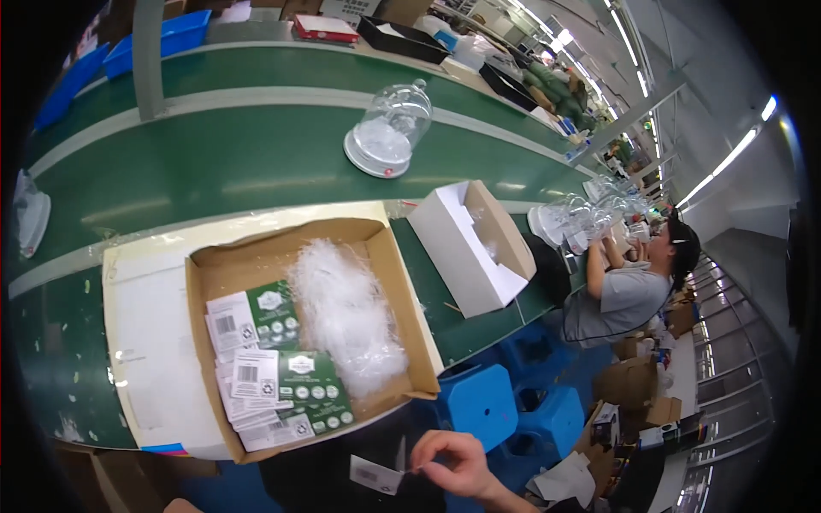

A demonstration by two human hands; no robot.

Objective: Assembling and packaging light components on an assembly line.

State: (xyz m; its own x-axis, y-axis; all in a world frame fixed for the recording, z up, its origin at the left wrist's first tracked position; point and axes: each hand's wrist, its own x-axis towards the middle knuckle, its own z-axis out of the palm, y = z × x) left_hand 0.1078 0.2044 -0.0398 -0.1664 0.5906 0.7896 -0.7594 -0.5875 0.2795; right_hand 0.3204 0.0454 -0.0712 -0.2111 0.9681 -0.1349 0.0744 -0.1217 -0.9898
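Note:
At the lower edge, my right hand [453,462] pinches a small folded card [376,475], printed with a barcode, by its right edge, over my dark clothing. Only a sliver of what seems to be my left hand [180,506] shows at the bottom; its fingers are hidden. Just beyond, a shallow cardboard tray [201,342] holds stacks of green and white cards [295,389] on its left side. A tangled heap of thin, clear white strands [346,316] fills its right side.
A white open carton [453,248] stands right of the tray. Behind it on the green conveyor [256,154] is a clear dome on a round base [389,132]. Blue stools [483,406] stand below the bench. A person in grey [633,295] works with clear domes at right.

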